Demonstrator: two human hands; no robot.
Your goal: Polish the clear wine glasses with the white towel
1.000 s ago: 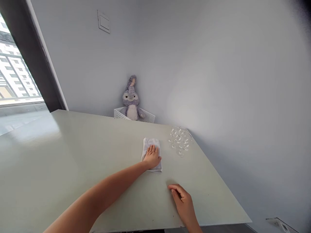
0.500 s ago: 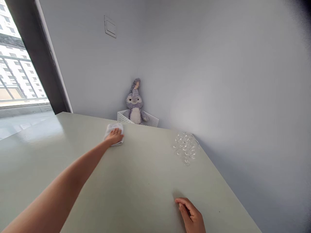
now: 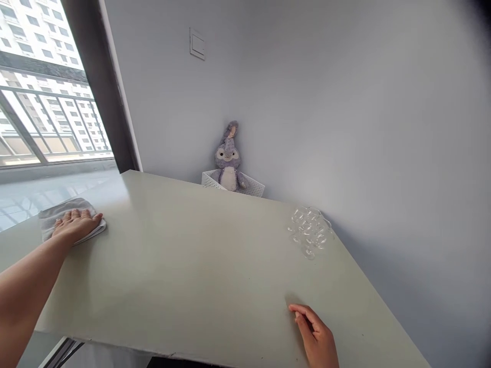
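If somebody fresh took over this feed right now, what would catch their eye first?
Probably the purple plush toy, sitting in a white perforated basket beyond the table's far edge, against the wall. Next, the left hand, spread flat on a grey cloth at the table's far left. The cluster of clear, glassy-looking pieces near the right edge is fainter but odd enough to draw a look.

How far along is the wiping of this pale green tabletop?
Probably done: the tabletop's smooth middle. In hand: the left hand presses a folded grey cloth flat at left. Seemingly left: small dark specks near the right hand, and beneath the clustered transparent curved pieces.
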